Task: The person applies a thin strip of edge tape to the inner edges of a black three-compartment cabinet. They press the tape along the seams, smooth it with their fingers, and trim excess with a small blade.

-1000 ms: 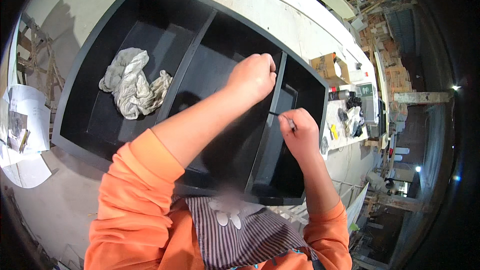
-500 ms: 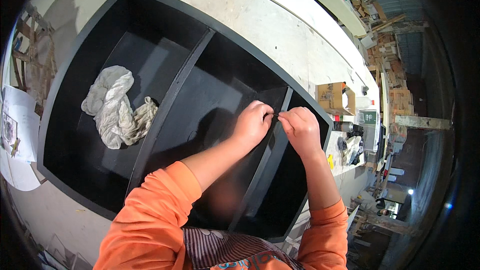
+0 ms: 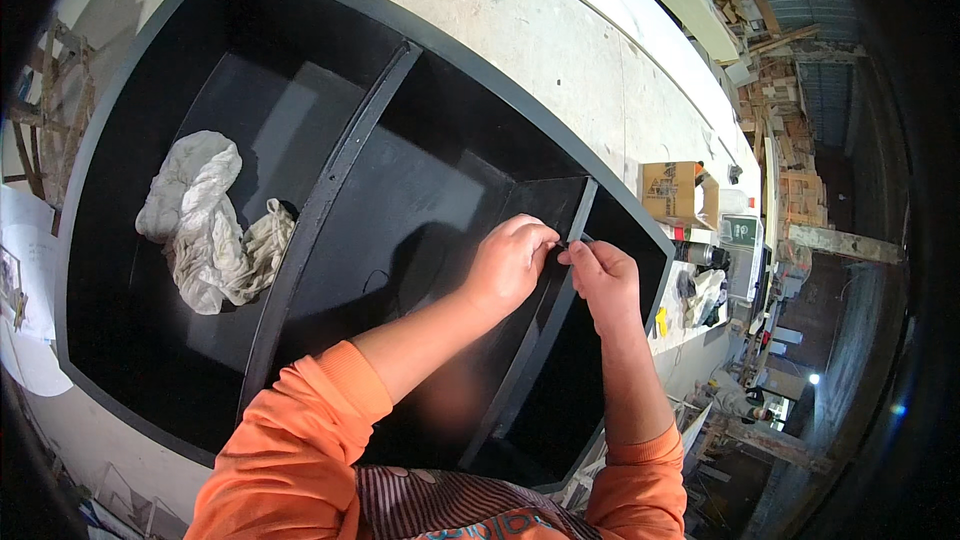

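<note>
Black-painted wood fills the view: we look down on a shelf unit (image 3: pixel 330 180) lying on its back on a pale bench (image 3: pixel 520 30). Our left hand (image 3: pixel 510 265) and right hand (image 3: pixel 600 280) meet over the right-hand divider (image 3: pixel 545 330), fingers pinched together on a small dark object (image 3: pixel 565 243) too tiny to identify. A crumpled white rag (image 3: pixel 205 225) lies in the left compartment. A cardboard box (image 3: pixel 675 192) sits on the bench beyond.

The shelf unit (image 3: pixel 420 170) looks like wood under smooth black paint with a faint sheen, the rag (image 3: pixel 205 225) in it is crumpled off-white cloth, the worktop (image 3: pixel 520 30) is rough and pale, and the box (image 3: pixel 675 195) is brown cardboard.
</note>
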{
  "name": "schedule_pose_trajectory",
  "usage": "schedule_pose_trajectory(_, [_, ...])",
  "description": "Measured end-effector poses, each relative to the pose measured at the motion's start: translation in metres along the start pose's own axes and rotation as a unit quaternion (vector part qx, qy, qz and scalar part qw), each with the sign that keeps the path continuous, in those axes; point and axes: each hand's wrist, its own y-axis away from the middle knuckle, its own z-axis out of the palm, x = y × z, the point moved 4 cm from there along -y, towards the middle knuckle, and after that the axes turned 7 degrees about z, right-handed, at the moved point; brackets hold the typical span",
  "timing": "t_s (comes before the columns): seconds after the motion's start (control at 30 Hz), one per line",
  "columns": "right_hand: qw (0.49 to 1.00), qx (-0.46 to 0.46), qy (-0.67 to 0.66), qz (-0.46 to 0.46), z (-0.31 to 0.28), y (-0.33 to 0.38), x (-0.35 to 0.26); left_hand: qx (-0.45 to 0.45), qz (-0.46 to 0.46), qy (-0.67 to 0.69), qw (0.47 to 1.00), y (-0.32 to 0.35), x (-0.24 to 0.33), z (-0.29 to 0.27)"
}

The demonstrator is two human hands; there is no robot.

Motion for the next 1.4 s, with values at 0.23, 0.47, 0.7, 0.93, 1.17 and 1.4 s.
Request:
schedule_pose_trajectory(0.23, [0.989,-0.010,-0.113,0.093,-0.002,-0.011,-0.003,-0.004,-0.020,0.007,1.000,-0.006,-0.007,0.003])
schedule_pose_trajectory(0.47, [0.991,0.032,-0.081,0.097,-0.002,-0.026,-0.011,-0.033,-0.039,0.008,0.999,-0.023,-0.012,0.007])
schedule_pose_trajectory(0.7, [0.995,0.036,-0.034,0.083,-0.009,-0.036,-0.016,-0.037,-0.039,-0.022,0.998,-0.033,-0.016,0.013])
schedule_pose_trajectory(0.93, [0.997,0.044,-0.044,0.046,-0.015,-0.054,-0.023,-0.022,-0.040,-0.051,0.998,-0.051,-0.024,0.024])
schedule_pose_trajectory(1.17, [0.997,0.019,-0.055,0.042,-0.019,-0.068,-0.030,-0.008,-0.030,-0.028,0.999,-0.063,-0.032,0.031])
schedule_pose_trajectory(1.4, [0.998,0.036,-0.041,0.021,-0.018,-0.074,-0.032,0.024,-0.037,-0.041,0.998,-0.067,-0.034,0.033])
